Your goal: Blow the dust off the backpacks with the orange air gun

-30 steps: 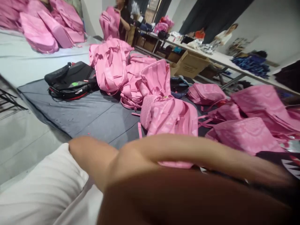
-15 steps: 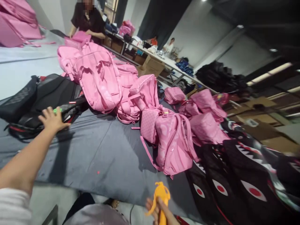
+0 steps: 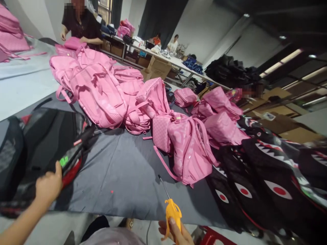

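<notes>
At the lower left my left hand [image 3: 49,185] is closed on the near edge of a black backpack [image 3: 48,139], its thumb or forefinger beside a bright green patch. The backpack lies on the table with grey panels up and red trim at its side; its left part is blurred. My right hand [image 3: 180,233], at the bottom centre, is wrapped round a yellow air blow gun [image 3: 173,212]. The gun's thin metal nozzle points up and away over the table edge, touching nothing. Nearest to it stands a pink backpack [image 3: 190,149] with loose straps.
More pink backpacks [image 3: 99,97] are heaped along the far side of the grey table [image 3: 122,173]. Black bags with shark teeth and eyes [image 3: 270,180] lie at the right. A co-worker [image 3: 81,25] stands across the table. Beneath the right edge is a red stool [image 3: 217,238].
My spread left hand has closed on the black backpack, which has come nearer to me and turned. The blow gun's nozzle now shows clearly, and the view has shifted slightly.
</notes>
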`<state>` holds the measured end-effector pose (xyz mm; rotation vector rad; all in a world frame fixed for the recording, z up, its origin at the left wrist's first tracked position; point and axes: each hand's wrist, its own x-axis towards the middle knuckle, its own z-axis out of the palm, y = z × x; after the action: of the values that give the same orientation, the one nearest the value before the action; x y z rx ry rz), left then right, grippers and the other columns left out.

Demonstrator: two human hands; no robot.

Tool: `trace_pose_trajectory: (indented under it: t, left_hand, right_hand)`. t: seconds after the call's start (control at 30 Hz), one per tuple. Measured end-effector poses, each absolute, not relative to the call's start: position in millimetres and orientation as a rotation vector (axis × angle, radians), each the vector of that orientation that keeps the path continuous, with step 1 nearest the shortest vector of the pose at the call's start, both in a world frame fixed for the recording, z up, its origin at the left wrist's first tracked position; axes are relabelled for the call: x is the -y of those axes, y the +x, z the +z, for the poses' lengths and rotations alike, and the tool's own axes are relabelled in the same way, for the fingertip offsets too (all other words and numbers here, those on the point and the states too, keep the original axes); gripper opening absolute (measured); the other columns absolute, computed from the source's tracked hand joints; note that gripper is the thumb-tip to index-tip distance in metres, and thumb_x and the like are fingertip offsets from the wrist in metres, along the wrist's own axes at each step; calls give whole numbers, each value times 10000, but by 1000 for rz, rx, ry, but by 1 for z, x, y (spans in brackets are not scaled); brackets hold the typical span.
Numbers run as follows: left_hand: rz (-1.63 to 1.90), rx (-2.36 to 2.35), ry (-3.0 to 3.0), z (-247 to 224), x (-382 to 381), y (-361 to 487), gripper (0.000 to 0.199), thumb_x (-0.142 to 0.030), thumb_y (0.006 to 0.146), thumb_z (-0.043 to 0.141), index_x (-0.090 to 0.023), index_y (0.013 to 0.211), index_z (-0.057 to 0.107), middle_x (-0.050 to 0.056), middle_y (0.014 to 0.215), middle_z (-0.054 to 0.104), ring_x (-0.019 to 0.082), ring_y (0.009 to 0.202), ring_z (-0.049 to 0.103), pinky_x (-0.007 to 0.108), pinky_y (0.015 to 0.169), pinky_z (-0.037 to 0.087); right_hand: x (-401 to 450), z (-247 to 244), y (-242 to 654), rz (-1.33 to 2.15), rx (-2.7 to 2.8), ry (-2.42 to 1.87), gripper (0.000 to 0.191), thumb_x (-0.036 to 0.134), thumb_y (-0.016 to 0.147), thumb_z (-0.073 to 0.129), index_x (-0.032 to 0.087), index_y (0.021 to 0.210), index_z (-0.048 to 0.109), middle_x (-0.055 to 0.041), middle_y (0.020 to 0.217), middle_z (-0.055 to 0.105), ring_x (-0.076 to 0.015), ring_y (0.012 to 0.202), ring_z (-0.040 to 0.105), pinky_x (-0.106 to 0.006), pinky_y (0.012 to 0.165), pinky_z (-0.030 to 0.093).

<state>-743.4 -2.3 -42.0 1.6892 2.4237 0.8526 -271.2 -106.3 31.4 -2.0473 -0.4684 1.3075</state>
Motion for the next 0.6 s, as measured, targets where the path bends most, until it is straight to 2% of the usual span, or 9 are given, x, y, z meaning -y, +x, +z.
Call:
trace_pose_trajectory:
  t: [0.07,0.1,0.13,0.2,0.27,0.3,0.43,0.53,0.6]
  left_hand:
    - [650,-2478,1786,-61,65,-714,522,-402,810,359,-434,1287,571,24,581,461,323,558,539,529,672,503]
    - [458,-2462,1855,-71,93,-700,585,-361,795,361,-374,1349,547,44,621,522,336,587,575,495,642,499]
    - [291,-2416,1903,-80,117,-685,636,-308,777,397,-286,1400,522,74,707,607,327,629,615,461,650,501]
    - [37,-2306,1951,-93,150,-652,713,-198,740,473,-190,1453,473,131,987,702,278,763,681,388,730,510]
    - [-92,-2211,1995,-95,160,-612,734,-105,742,500,-174,1471,455,153,1196,675,239,896,700,338,815,500]
    - [-132,-2170,2025,-93,157,-589,715,-90,769,497,-170,1478,449,159,1212,670,237,922,701,334,827,497]
    - [-155,-2053,2143,-68,122,-489,643,-200,895,503,-138,1521,368,180,1071,692,267,885,699,367,794,495]
    - [-157,-1914,2195,-45,103,-431,693,-272,915,543,-193,1554,289,217,1235,634,292,1054,667,390,882,476]
    - [-116,-1718,2189,-32,100,-414,724,-362,926,557,-219,1566,250,223,1421,518,306,1255,565,410,980,445]
  right_hand:
    - [106,20,-263,1377,550,-1997,731,823,613,628,197,991,624,-125,934,731,-282,875,711,-195,427,335]
    - [103,15,-259,1402,617,-1966,746,841,602,622,190,967,623,-125,913,728,-279,842,709,-208,427,352]
    - [99,12,-255,1411,690,-1936,761,859,591,614,182,938,622,-123,887,724,-271,808,706,-226,440,383]
    - [89,9,-247,1375,811,-1872,793,901,566,592,172,877,612,-105,810,708,-247,726,688,-273,506,462]
    - [80,12,-238,1316,905,-1782,799,924,577,561,173,845,595,-79,734,680,-225,658,657,-324,583,515]
    - [79,15,-233,1294,958,-1733,787,924,605,540,175,840,589,-70,714,668,-219,645,644,-346,618,529]
    - [92,31,-204,1220,1278,-1598,698,829,836,371,175,900,604,-72,784,662,-208,732,624,-364,748,522]
    - [112,32,-177,1229,1433,-1584,663,763,911,296,177,962,602,-66,815,654,-204,770,614,-356,773,506]
    - [121,26,-159,1254,1457,-1597,657,752,919,285,176,996,593,-66,818,656,-205,759,617,-356,762,504]
